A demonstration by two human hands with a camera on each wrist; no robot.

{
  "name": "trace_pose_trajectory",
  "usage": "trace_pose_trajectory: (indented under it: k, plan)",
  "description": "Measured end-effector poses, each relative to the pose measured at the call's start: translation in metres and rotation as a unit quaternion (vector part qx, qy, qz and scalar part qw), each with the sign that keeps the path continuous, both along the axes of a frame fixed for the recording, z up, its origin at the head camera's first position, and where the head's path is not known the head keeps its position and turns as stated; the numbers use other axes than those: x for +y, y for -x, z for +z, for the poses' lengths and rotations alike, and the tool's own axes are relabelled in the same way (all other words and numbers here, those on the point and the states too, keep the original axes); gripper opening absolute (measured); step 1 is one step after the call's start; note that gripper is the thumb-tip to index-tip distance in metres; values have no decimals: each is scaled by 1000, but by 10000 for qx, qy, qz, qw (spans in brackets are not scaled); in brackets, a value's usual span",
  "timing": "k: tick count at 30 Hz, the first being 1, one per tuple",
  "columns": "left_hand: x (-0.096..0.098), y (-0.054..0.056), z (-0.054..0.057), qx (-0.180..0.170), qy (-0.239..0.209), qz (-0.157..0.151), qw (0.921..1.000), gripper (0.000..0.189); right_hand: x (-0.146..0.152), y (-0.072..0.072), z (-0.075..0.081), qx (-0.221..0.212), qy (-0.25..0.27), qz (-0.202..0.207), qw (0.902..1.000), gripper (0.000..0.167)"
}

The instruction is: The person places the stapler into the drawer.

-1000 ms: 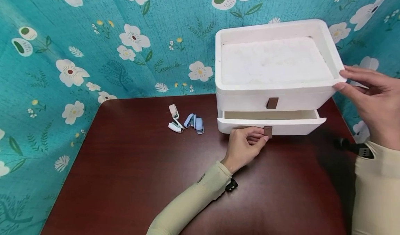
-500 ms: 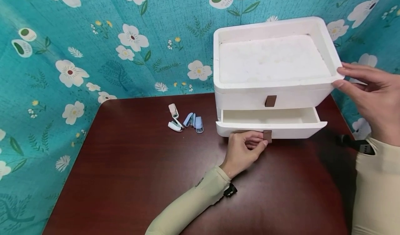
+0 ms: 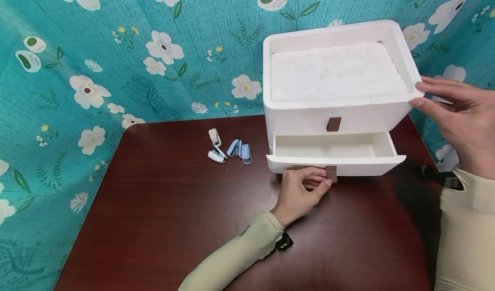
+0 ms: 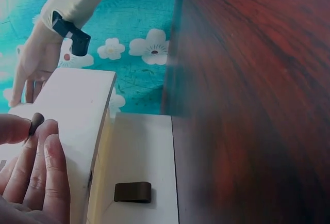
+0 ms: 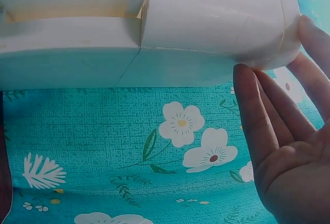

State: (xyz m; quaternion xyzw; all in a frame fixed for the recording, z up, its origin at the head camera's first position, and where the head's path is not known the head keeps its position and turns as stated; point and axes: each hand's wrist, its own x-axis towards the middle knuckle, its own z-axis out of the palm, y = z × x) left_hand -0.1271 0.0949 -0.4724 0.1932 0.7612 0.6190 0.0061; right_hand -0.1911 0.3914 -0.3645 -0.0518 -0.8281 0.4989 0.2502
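A teal cloth [image 3: 127, 63] printed with white flowers forms the backdrop along the far and side edges of a dark red table [image 3: 154, 218]. At the far edge, toward the right corner, stands a white drawer unit [image 3: 297, 124] with a shallow tray for its top. Its lower drawer [image 3: 367, 170] juts part-way out toward the near edge, and the visible part of its inside is bare.

The right hand [image 3: 464, 114] touches the unit's near right top corner, its fingers nearly straight and tips against the sides of the rim, probably to keep the light body from sliding. The left hand [image 3: 301, 192] pinches the lower tab [image 3: 331, 174] between thumb and fingertips, a sensible hold since that tab is the only grip on the drawer's smooth front.

Near the far edge, just left of the unit, lie blue staplers [image 3: 246, 151] and whitish staplers [image 3: 217, 155] in a loose cluster; they look like mini staplers, though too small here to be sure. Smallest is the brown upper tab [image 3: 334, 124], untouched, on the closed upper drawer.
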Motion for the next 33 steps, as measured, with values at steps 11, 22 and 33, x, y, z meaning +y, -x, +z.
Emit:
trace_pose_trajectory:
  k: [11, 22, 33]
  plan:
    - [-2, -14, 2, -81, -110, -224, 9997, 14, 0, 2, 0, 62, -17, -72, 10000, 36]
    - [-4, -26, 4, 11, 56, -292, 9996, 12, 0, 3, -2, 180, 9, 40, 9998, 35]
    - [-8, -31, 1, -11, -37, -448, 9990, 13, -1, 3, -2, 148, 34, 41, 9999, 35]
